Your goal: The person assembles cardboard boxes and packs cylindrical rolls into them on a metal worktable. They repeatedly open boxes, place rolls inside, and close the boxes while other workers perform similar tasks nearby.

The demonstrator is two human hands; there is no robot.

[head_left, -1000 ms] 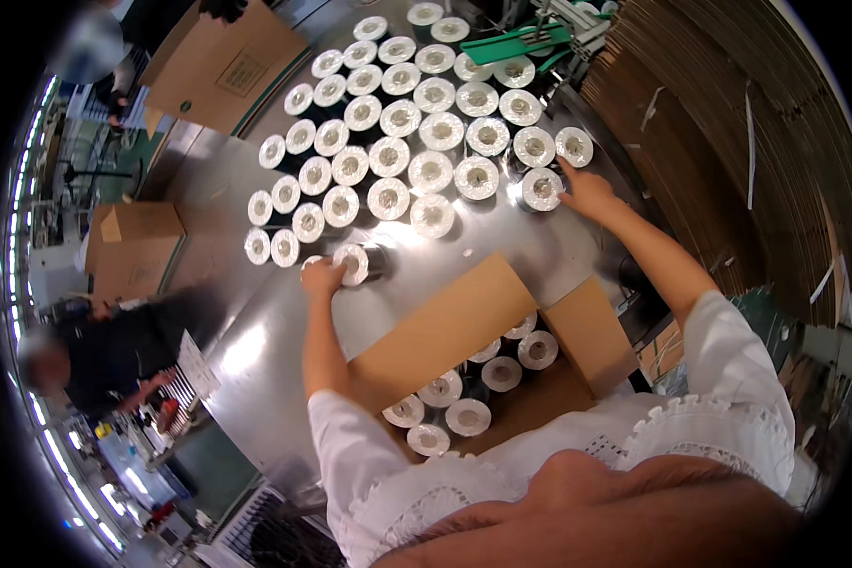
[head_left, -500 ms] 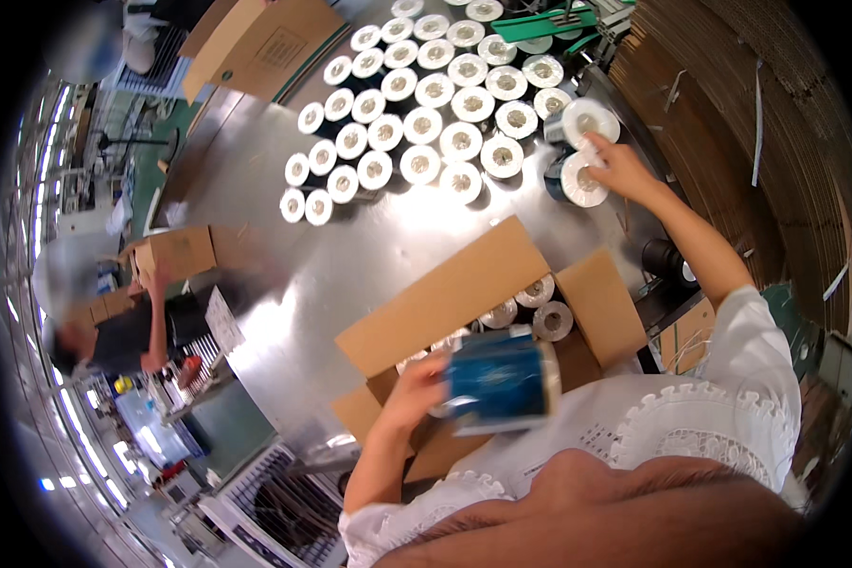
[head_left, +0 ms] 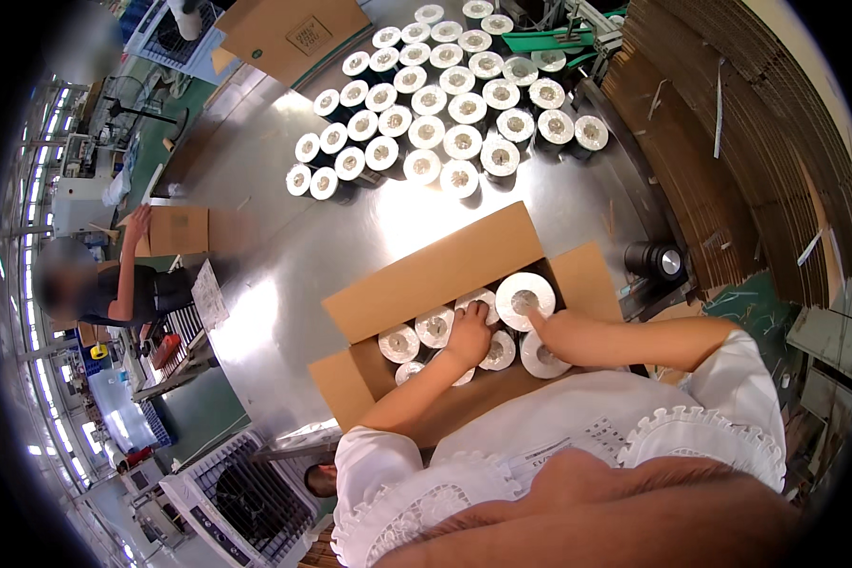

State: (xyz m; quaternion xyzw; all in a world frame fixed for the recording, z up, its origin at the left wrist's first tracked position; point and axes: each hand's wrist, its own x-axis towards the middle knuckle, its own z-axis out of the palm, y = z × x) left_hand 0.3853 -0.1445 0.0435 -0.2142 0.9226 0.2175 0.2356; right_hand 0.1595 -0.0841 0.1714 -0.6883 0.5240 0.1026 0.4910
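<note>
From the head camera I look down on both of my hands inside the open cardboard box (head_left: 464, 275) that stands on the shiny metal worktop (head_left: 284, 246) right in front of me. My left hand (head_left: 469, 333) lies palm down on the white-topped rolls (head_left: 434, 326) packed upright in the box, fingers bent over a roll beneath them; it presses on the tops and does not lift anything that I can see. My right hand (head_left: 545, 325) is just beside it, to its right, with the fingers curled around the near edge of one larger roll (head_left: 524, 295), which stands higher than its neighbours, its white face and dark centre hole turned up at me. Another roll (head_left: 540, 356) sits just under my right wrist, touching the box's near side. The box's far flap stands open beyond my fingers and a side flap spreads out past my right hand. Farther out past the box, well apart from both hands, a big cluster of the same rolls (head_left: 445, 104) stands upright in tight rows on the worktop. Off beyond my right hand, near the worktop's edge, a single dark roll (head_left: 657, 259) lies on its side. Far off to my left another person (head_left: 114, 284) rests a hand on a smaller cardboard box (head_left: 180, 230). A flat stack of corrugated cardboard sheets (head_left: 729, 142) rises along my right.
</note>
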